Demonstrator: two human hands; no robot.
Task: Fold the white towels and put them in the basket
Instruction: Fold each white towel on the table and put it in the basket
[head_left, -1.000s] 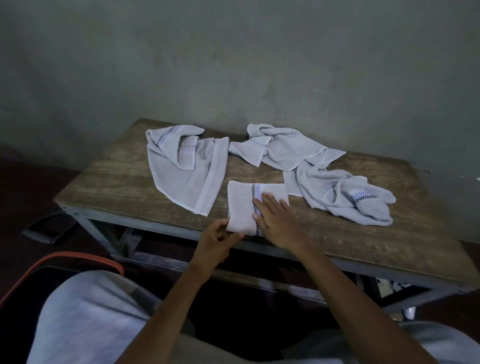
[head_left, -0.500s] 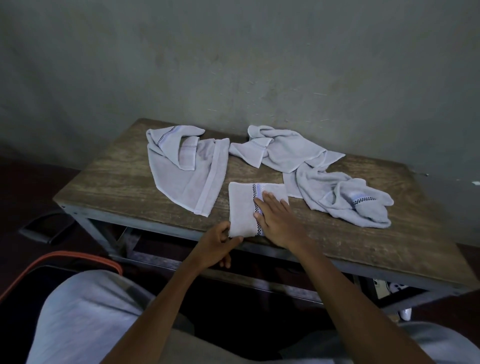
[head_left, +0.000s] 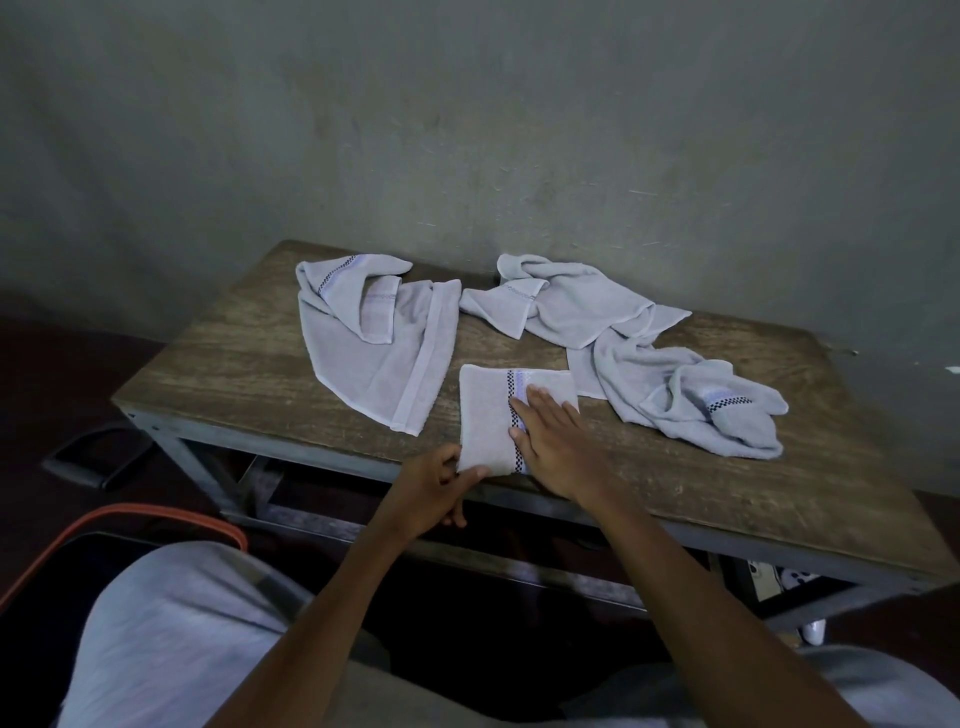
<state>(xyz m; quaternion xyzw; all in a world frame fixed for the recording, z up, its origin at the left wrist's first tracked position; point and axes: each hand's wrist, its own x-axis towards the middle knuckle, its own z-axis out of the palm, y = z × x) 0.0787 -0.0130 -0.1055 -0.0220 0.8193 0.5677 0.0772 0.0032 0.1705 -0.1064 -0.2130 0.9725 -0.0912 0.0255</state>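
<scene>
I have one folded towel (head_left: 485, 415) lying as a neat square at the near edge of the table (head_left: 234, 374), about midway along it, with its checked stripe running front to back. My right hand (head_left: 550, 447) lies flat on it, fingers straight and together across the stripe, pressing the layers down. My left hand (head_left: 431, 488) pinches the square's near left corner, thumb on top and fingers curled beneath where the cloth meets the table edge. I judge the folding of this piece done and the step in hand to be lifting it off. Three more wait unfolded: a spread towel (head_left: 374, 358) toward the back left corner, a crumpled towel (head_left: 566, 306) at the back edge, and a bunched towel (head_left: 691, 410) to the right, touching the crumpled one. The orange rim (head_left: 130, 519) low by my left knee is, I think, the basket, though I see little of it. Next I need to slide my fingers fully under the square, keep the layers clamped so they don't fan open, and carry it down to my left.
</scene>
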